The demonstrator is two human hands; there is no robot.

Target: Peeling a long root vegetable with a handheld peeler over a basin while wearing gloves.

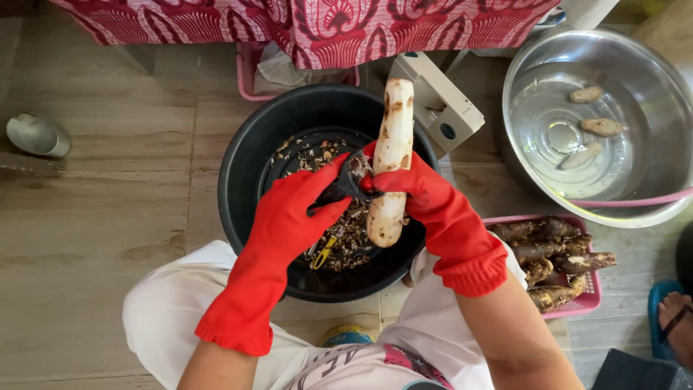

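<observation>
Cassava root [392, 155], mostly peeled, is gripped by the right hand [415, 189] over the black tub's [242, 155] far rim. Left hand [303, 206] grasps a dark peeler [346, 180] against it. Peeling seems nearly finished; the next stroke likely needs turning the root toward remaining brown patches.

**Around the black tub**

A big steel bowl [650, 87] sits at the right with water and three peeled roots [596, 128] in it. A pink hose [635, 200] lies over its rim. Below it, a pink basket [588, 303] holds brown roots [552, 260]. A red cloth [310, 25] hangs at the top. A metal cup [37, 135] lies far left.
</observation>
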